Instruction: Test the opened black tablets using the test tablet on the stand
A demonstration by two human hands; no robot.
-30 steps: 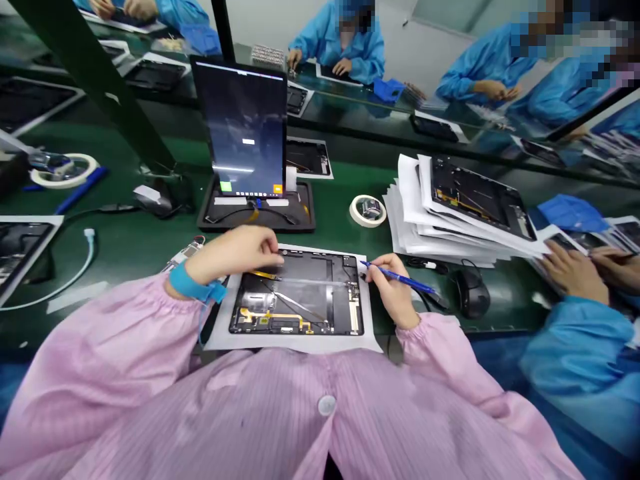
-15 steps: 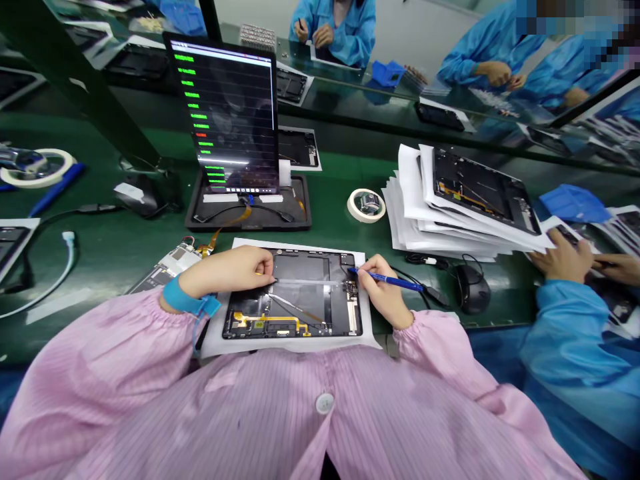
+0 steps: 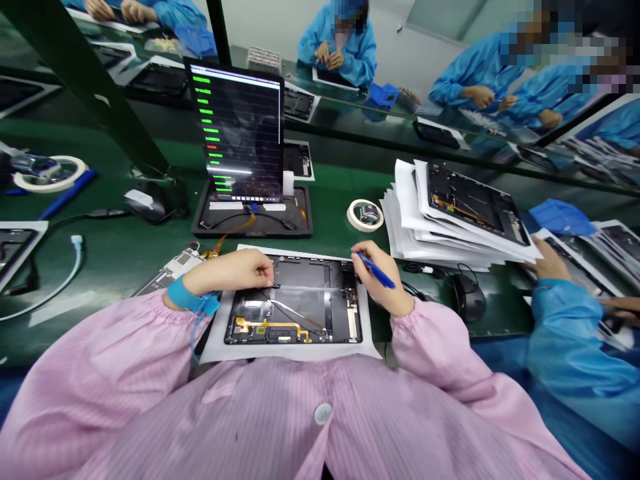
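An opened tablet housing point(image 3: 300, 273) lies on white paper point(image 3: 373, 333) in front of me, with gold flex cables along its near edge. A pale flat strip point(image 3: 310, 289) crosses its middle. My left hand point(image 3: 250, 270), with a blue wrist strap point(image 3: 187, 295), rests over the housing's left part. Its fingertips are pinched together at the strip's left end; what lies between them is hidden. Over the housing's right edge, my right hand point(image 3: 383, 280) is closed around a blue pen-shaped tool point(image 3: 377, 270). The tool's tip is not clearly visible.
A lit screen point(image 3: 243, 133) stands in a black tray point(image 3: 200, 227) behind the housing. Right of it are a tape roll point(image 3: 365, 215), a stack of papers and housings point(image 3: 410, 227) and a mouse point(image 3: 469, 297). A co-worker's blue sleeve point(image 3: 565, 327) is at far right.
My right hand has lifted the blue tool off the housing's upper right corner and tilted it back. My left hand stays at the strip's left end. The whole view has shifted slightly.
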